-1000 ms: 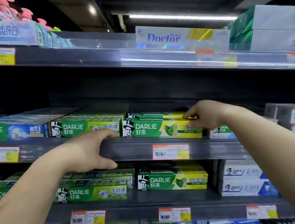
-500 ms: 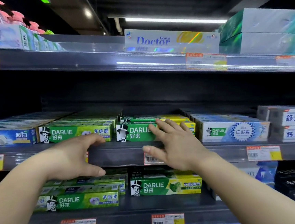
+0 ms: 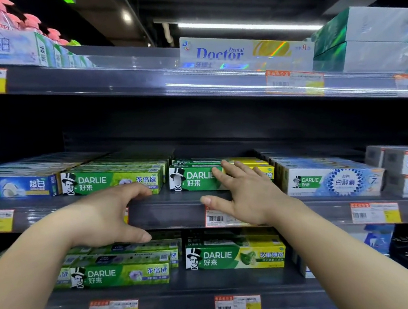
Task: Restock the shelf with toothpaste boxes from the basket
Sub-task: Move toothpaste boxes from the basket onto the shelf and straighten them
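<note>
The middle shelf (image 3: pixel 173 207) carries rows of toothpaste boxes. The right hand (image 3: pixel 247 195) lies flat, fingers spread, against the green-and-yellow Darlie box (image 3: pixel 195 177) at the shelf's front edge, much as half a second ago. At its 9 o'clock, the left hand (image 3: pixel 105 217) curls over the shelf lip, thumb beneath, unmoved.
</note>
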`<state>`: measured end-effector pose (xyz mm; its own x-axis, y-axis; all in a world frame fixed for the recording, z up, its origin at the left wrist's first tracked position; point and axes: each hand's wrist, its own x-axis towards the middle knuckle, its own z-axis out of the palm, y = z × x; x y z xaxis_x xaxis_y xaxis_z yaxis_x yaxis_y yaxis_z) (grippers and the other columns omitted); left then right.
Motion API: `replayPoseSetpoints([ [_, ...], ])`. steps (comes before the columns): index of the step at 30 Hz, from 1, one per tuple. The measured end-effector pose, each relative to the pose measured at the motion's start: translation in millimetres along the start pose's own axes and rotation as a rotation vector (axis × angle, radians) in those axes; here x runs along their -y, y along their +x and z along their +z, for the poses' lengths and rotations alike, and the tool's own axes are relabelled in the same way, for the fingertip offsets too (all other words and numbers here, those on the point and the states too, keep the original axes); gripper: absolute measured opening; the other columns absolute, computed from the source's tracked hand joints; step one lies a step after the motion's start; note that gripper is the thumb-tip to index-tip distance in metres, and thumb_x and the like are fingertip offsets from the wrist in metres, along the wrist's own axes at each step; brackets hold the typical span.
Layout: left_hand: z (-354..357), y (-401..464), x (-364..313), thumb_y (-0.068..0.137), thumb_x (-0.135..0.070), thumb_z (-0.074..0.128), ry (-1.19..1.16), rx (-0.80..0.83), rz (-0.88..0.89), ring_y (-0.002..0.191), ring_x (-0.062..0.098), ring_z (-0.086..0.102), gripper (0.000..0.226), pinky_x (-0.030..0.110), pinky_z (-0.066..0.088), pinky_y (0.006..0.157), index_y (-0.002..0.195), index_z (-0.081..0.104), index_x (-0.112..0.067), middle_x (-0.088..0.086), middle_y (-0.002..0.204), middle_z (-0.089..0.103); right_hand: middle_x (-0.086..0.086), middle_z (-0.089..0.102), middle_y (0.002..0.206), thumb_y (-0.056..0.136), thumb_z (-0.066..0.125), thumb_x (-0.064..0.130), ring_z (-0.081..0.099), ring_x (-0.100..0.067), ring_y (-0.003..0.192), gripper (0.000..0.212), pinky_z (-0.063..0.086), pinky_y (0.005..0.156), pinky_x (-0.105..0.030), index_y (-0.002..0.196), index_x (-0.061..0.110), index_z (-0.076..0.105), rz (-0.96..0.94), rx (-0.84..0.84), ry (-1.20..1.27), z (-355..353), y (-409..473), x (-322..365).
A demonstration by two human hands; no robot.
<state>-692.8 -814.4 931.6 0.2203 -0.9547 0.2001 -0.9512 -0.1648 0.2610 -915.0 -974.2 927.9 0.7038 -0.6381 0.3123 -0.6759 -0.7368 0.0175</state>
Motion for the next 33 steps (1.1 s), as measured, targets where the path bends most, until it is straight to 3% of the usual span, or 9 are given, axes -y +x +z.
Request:
replayPoseSetpoints([
  [7,2.4,1.1,3.2,0.066,-0.048,0.08,-0.003,-0.017,0.011,0.112,0.003,0.045,0.082,0.018,0.037,0.092,0.133,0.033,-0.044,-0.021,0.123,0.041,0.006,-0.001,0.161,0.058,0.004,0.09,-0.004,-0.018,0.148,0.108,0.002,0.12,-0.047,0.151,0.035,0.009,0.005,0.001,0.009,-2.0,0.2,2.0],
  [12,4.3,1.1,1.0,0.062,-0.052,0.08,-0.074,-0.058,-0.011,0.118,0.008,0.049,0.083,0.031,0.041,0.102,0.132,0.036,-0.043,-0.014,0.134,0.047,0.003,-0.001,0.161,0.057,0.005,0.089,-0.01,-0.018,0.148,0.107,-0.004,0.119,-0.045,0.15,0.037,0.014,-0.039,-0.071,0.047,0.4,-17.4,7.3],
  [17,12.7,-27.6,-9.9,0.069,-0.05,0.076,-0.095,-0.242,0.005,0.132,0.012,0.035,0.081,0.031,0.033,0.107,0.137,0.034,-0.041,-0.009,0.146,0.036,0.003,0.004,0.161,0.059,0.016,0.093,-0.008,-0.02,0.148,0.104,-0.004,0.118,-0.046,0.149,0.039,0.015,-0.104,-0.069,0.038,0.0,-28.9,16.4],
  [20,20.2,-56.7,-5.7,0.071,-0.048,0.074,-0.059,-0.251,-0.011,0.13,0.008,0.035,0.08,0.026,0.031,0.105,0.139,0.033,-0.038,-0.011,0.144,0.038,0.004,0.004,0.161,0.07,0.037,0.087,-0.006,-0.021,0.148,0.095,-0.005,0.118,-0.044,0.149,0.04,0.014,-0.18,-0.049,0.041,3.8,-34.9,35.3],
  [27,24.8,-148.3,47.7,0.073,-0.049,0.073,-0.055,-0.151,-0.175,0.13,0.006,0.037,0.082,0.02,0.029,0.106,0.142,0.031,-0.033,-0.012,0.147,0.034,0.003,0.009,0.16,0.074,0.057,0.072,-0.003,-0.022,0.148,0.088,-0.003,0.118,-0.044,0.147,0.042,0.02,-0.465,0.006,0.081,30.2,-59.8,132.3],
  [30,22.6,-205.7,89.7,0.074,-0.046,0.074,-0.005,-0.139,-0.243,0.131,0.007,0.036,0.081,0.013,0.024,0.1,0.142,0.034,-0.028,-0.007,0.146,0.037,0.001,0.011,0.16,0.074,0.059,0.07,-0.002,-0.022,0.148,0.087,-0.003,0.118,-0.044,0.147,0.041,0.022,-0.573,0.045,0.09,43.2,-65.2,201.4],
  [33,18.5,-285.0,147.5,0.075,-0.05,0.07,0.016,-0.121,-0.359,0.134,0.007,0.028,0.08,0.019,0.023,0.106,0.142,0.03,-0.033,-0.011,0.147,0.032,0.0,0.014,0.159,0.073,0.059,0.071,0.003,-0.024,0.147,0.089,0.005,0.118,-0.046,0.147,0.04,0.022,-0.698,0.076,0.095,62.9,-72.2,292.8],
])
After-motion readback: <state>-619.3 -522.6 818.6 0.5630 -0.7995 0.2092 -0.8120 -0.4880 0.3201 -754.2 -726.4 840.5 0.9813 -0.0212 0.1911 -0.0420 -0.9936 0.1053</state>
